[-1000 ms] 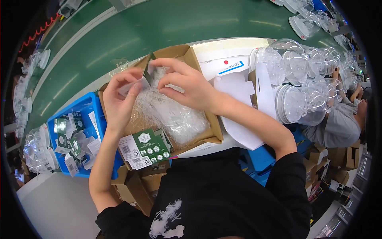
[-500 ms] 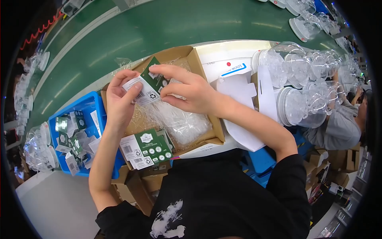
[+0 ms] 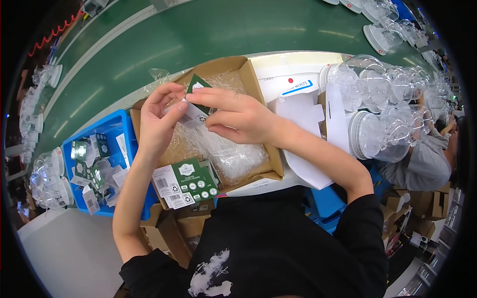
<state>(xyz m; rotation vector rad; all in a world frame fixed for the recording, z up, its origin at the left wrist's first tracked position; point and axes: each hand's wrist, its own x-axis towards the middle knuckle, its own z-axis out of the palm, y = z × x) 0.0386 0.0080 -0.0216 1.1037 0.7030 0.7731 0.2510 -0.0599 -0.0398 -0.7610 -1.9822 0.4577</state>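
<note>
Both my hands hold a small green and white printed card [image 3: 195,105] above an open cardboard box [image 3: 259,103]. My left hand [image 3: 156,119] pinches the card's left side, my right hand [image 3: 237,116] covers its right side with fingers on top. Below the card, crumpled clear plastic bags [image 3: 226,154] fill the box. A stack of the same green and white cards [image 3: 185,184] lies on the box's near left edge.
A blue bin [image 3: 123,124] with several loose cards stands to the left. Clear plastic domes [image 3: 375,107] lie stacked to the right beside white cardboard sheets [image 3: 298,111]. A green conveyor belt [image 3: 198,35] runs behind. Another person [image 3: 427,154] sits at far right.
A second ago my hands worked in the clear plastic with no card showing. A green and white card came up between them and is now held flatter and higher.
</note>
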